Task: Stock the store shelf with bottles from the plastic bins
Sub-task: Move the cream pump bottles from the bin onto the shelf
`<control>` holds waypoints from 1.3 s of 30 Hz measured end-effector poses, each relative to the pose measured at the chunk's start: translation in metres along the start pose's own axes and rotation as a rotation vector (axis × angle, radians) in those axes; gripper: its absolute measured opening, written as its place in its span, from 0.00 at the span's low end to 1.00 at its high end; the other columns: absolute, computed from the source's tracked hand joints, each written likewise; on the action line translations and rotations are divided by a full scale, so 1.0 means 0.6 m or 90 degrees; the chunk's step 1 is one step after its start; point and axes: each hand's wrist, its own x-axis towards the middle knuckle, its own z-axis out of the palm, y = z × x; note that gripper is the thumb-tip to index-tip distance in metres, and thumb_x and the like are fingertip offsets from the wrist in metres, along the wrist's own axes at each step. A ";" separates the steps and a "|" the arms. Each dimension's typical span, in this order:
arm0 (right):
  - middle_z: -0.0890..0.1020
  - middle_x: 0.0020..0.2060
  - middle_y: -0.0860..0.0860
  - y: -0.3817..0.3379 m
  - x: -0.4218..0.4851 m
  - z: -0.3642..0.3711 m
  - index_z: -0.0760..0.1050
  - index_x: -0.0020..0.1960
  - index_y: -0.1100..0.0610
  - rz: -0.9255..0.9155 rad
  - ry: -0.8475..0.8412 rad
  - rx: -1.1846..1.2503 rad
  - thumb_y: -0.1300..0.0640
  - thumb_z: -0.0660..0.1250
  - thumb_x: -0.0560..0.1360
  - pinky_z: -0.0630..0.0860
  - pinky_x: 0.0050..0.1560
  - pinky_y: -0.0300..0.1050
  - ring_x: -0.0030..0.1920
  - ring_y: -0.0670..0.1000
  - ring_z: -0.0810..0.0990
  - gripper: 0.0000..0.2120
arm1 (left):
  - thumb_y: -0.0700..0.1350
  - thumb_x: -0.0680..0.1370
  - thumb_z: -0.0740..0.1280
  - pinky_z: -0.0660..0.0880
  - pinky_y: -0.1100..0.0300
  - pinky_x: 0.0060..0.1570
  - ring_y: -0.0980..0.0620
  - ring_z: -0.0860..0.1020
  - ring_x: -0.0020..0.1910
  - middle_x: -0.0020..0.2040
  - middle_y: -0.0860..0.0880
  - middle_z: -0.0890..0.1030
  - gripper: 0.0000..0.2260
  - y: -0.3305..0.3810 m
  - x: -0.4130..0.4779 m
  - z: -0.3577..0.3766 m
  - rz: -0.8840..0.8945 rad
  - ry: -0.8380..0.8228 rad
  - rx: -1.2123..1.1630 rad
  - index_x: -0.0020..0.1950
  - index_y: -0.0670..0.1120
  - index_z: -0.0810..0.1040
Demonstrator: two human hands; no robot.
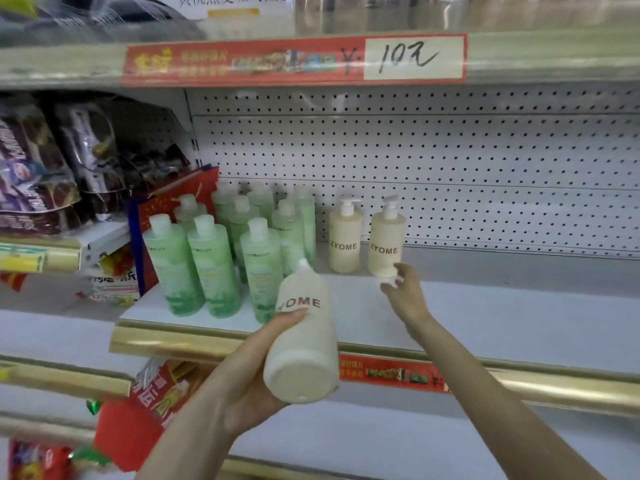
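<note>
My left hand (249,382) grips a cream "ZYOME" bottle (304,337) tilted with its base toward me, in front of the white shelf (485,306). Two cream pump bottles stand upright at the shelf's back, one on the left (345,237) and one on the right (386,240). My right hand (403,292) is at the base of the right one, with its thumb against the bottle and its fingers curled round a small white piece (390,280). Several green bottles (214,265) stand in rows on the shelf's left.
A red and blue paper bag (166,216) leans left of the green bottles. Dark snack bags (41,168) fill the neighbouring shelf on the left. A pegboard (450,161) backs the shelf, and bare shelf surface stretches right of the cream bottles. Red packages (138,417) sit below.
</note>
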 end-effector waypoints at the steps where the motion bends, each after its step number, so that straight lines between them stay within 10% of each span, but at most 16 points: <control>1: 0.67 0.67 0.53 -0.007 -0.030 0.006 0.62 0.70 0.58 0.010 -0.037 0.047 0.62 0.61 0.78 0.67 0.65 0.48 0.67 0.53 0.67 0.21 | 0.51 0.65 0.76 0.72 0.39 0.59 0.40 0.79 0.54 0.60 0.40 0.79 0.28 0.004 -0.015 0.012 -0.001 -0.011 0.025 0.62 0.45 0.75; 4: 0.75 0.62 0.49 -0.035 -0.114 0.017 0.71 0.64 0.57 0.069 -0.167 0.179 0.49 0.58 0.81 0.69 0.66 0.51 0.65 0.49 0.72 0.16 | 0.50 0.52 0.78 0.79 0.52 0.40 0.46 0.83 0.45 0.51 0.44 0.83 0.40 0.004 -0.040 0.039 0.009 -0.013 0.141 0.62 0.48 0.71; 13: 0.81 0.59 0.52 -0.099 -0.245 -0.032 0.71 0.65 0.48 0.114 -0.263 0.353 0.30 0.44 0.69 0.76 0.52 0.50 0.59 0.52 0.80 0.35 | 0.48 0.57 0.75 0.78 0.60 0.37 0.58 0.80 0.43 0.49 0.55 0.79 0.29 -0.016 -0.061 0.085 0.189 0.013 0.448 0.56 0.54 0.70; 21: 0.79 0.58 0.62 -0.100 -0.275 -0.038 0.68 0.66 0.58 0.097 -0.120 0.509 0.36 0.76 0.58 0.80 0.47 0.58 0.56 0.59 0.81 0.45 | 0.48 0.58 0.75 0.79 0.56 0.46 0.58 0.79 0.44 0.45 0.56 0.82 0.27 -0.044 -0.049 0.102 0.314 0.006 0.581 0.56 0.58 0.76; 31: 0.81 0.47 0.54 -0.105 -0.243 -0.048 0.69 0.60 0.54 0.025 -0.037 0.414 0.49 0.72 0.68 0.80 0.37 0.48 0.43 0.52 0.83 0.24 | 0.59 0.71 0.67 0.75 0.49 0.55 0.55 0.77 0.56 0.57 0.57 0.79 0.24 -0.068 -0.026 0.098 0.371 -0.018 0.654 0.66 0.59 0.68; 35: 0.79 0.48 0.49 -0.101 -0.185 -0.064 0.66 0.59 0.51 -0.097 0.033 0.261 0.56 0.73 0.70 0.78 0.41 0.36 0.44 0.44 0.80 0.22 | 0.62 0.79 0.54 0.60 0.61 0.68 0.55 0.62 0.72 0.71 0.57 0.65 0.28 -0.064 -0.013 0.050 0.384 0.107 0.934 0.76 0.51 0.59; 39: 0.74 0.53 0.44 -0.081 -0.106 -0.094 0.62 0.62 0.48 -0.194 0.024 0.060 0.55 0.74 0.71 0.73 0.51 0.37 0.53 0.46 0.75 0.27 | 0.64 0.78 0.38 0.69 0.41 0.61 0.43 0.73 0.66 0.66 0.46 0.76 0.35 -0.049 -0.004 -0.005 0.388 0.288 1.196 0.68 0.45 0.73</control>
